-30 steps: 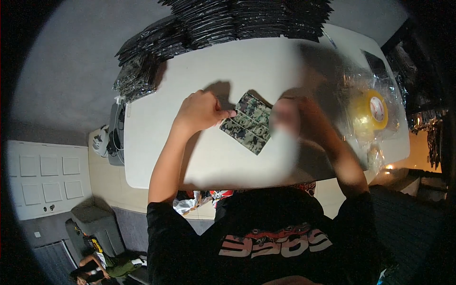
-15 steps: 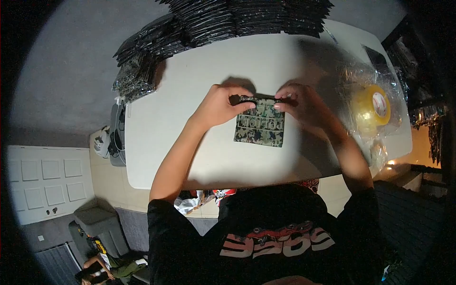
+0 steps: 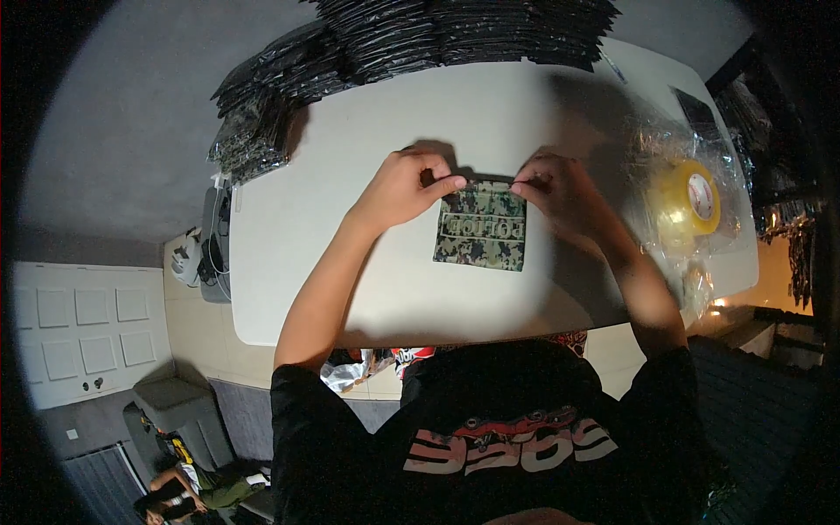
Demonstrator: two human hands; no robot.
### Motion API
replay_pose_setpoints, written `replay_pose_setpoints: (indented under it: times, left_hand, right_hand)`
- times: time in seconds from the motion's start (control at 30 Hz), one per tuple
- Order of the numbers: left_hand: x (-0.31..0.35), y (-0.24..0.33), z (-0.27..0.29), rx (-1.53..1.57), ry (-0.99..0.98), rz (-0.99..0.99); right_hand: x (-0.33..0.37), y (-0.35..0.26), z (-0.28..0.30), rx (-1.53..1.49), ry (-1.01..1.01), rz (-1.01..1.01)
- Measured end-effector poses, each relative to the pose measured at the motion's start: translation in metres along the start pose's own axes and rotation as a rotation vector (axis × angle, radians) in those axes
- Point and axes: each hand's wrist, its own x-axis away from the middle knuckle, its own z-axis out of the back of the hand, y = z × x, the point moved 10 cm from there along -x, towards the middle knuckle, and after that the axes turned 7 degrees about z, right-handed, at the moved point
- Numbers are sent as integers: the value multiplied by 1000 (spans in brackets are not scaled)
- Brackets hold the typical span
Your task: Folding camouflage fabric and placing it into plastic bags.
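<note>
A square piece of camouflage fabric [image 3: 480, 229] with a lettered band across its middle lies at the centre of the white table [image 3: 367, 122]. My left hand [image 3: 407, 186] pinches its far left corner between thumb and index finger. At the far right corner, my right hand [image 3: 553, 188] grips the edge in the same way, its fingers partly in shadow. The fabric hangs flat and smooth toward me from the two pinches. Whether it has a pocket or a second layer cannot be made out.
Stacks of black plastic packets [image 3: 385, 44] line the table's far edge. To the right sit a roll of clear yellowish tape [image 3: 697, 194], crumpled clear plastic [image 3: 669, 140] and a dark flat device [image 3: 694, 107]. A person [image 3: 197, 490] sits far off at lower left.
The fabric's far edge, which stood slightly open and curled between my fingers, now lies flatter. My left fingers have shifted to the corner, and my right grip has moved slightly outward.
</note>
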Motion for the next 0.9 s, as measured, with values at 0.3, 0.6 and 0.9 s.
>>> replay_pose_setpoints:
  times: [0.3,0.6,0.9]
  left_hand:
    - [-2,0,-5,-29,19,-34]
    - [-3,-4,-8,0,-27,-7]
    - [-5,-10,-8,24,-41,-28]
  right_hand:
    - [1,3,-1,-44,-1,9]
    - [-1,-9,1,118,-54,-2]
    - [7,-101,-46,152,-82,316]
